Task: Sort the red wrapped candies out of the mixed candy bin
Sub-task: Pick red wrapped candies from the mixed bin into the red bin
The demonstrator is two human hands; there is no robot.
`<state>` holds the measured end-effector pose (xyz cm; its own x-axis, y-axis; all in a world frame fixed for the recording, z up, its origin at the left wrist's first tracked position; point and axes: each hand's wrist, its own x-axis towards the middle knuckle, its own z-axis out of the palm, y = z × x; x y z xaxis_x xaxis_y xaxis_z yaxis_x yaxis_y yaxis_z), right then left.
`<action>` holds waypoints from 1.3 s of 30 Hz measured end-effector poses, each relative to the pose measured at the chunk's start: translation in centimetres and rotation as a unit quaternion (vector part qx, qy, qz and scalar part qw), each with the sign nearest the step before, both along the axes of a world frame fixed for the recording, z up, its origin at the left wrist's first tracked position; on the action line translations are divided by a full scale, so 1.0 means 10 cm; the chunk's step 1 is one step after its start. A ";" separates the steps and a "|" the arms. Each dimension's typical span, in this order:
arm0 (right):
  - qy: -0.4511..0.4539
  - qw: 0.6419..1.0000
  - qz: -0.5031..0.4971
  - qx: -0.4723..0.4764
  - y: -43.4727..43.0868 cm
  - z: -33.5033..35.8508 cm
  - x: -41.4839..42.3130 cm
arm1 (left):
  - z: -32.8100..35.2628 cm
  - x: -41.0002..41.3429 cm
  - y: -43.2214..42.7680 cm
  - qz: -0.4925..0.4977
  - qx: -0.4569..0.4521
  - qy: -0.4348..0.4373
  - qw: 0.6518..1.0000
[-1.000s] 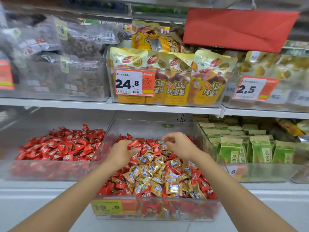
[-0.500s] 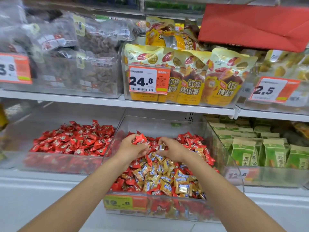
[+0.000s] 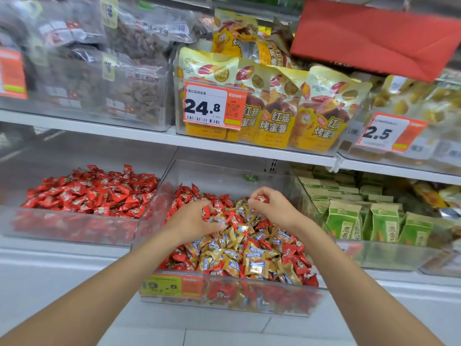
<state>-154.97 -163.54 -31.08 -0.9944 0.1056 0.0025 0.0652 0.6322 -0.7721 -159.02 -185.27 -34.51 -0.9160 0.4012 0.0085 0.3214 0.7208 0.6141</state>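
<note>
Mid-pick in the mixed bin (image 3: pixel 224 174), gathering red ones from the far half of the pile. Right grip (image 3: pixel 273 208) pinched on a red candy (image 3: pixel 260 198) at the fingertips, just above the heap. Left grip (image 3: pixel 190 219) curled round another red piece (image 3: pixel 205 211), low among the wrappers. Next, probably: carry both leftward over the wall into the all-red bin (image 3: pixel 74 226), leaving the gold candies (image 3: pixel 249 263) behind.
</note>
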 end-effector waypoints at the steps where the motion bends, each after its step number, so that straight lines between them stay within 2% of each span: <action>1: 0.004 1.000 0.006 0.013 -0.01 -0.01 0.00 | -0.02 0.01 0.01 -0.016 -0.038 -0.008 0.999; 3: 0.012 0.998 0.023 0.049 -0.07 -0.04 -0.01 | -0.03 0.01 0.02 -0.026 -0.070 -0.008 0.997; 8: -0.005 0.995 0.051 0.080 -0.27 -0.13 -0.12 | -0.02 -0.02 -0.05 -0.016 -0.013 -0.001 1.000; 12: -0.072 0.972 0.135 0.178 -0.37 -0.25 -0.17 | -0.03 -0.03 -0.09 0.007 0.053 0.005 0.999; 16: -0.047 0.988 0.090 0.115 -0.30 -0.20 -0.23 | 0.02 -0.02 -0.10 0.066 0.155 -0.006 0.986; 19: -0.006 0.992 0.050 0.115 -0.18 -0.10 -0.25 | 0.04 -0.03 -0.07 0.090 0.206 -0.026 0.974; 22: -0.013 0.990 0.065 0.128 -0.17 -0.13 -0.30 | 0.02 -0.05 -0.04 0.100 0.212 -0.012 0.972; 27: -0.080 0.974 0.095 0.191 -0.29 -0.30 -0.40 | 0.02 -0.03 0.00 0.113 0.194 0.000 0.974; 32: -0.066 0.981 0.097 0.157 -0.34 -0.36 -0.41 | 0.03 -0.01 -0.03 0.137 0.207 -0.008 0.969; 35: -0.054 0.991 0.090 0.083 -0.29 -0.27 -0.34 | 0.08 0.03 -0.06 0.134 0.222 -0.011 0.966; 39: -0.024 0.995 0.087 0.035 -0.20 -0.06 -0.15 | 0.16 0.09 -0.07 0.082 0.199 -0.012 0.977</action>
<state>-156.43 -165.52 -31.73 -0.9967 -0.0676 -0.0442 -0.0146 0.6887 -0.7249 -158.13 -185.93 -32.88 -0.9694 0.2182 0.1120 0.2042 0.4648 0.8615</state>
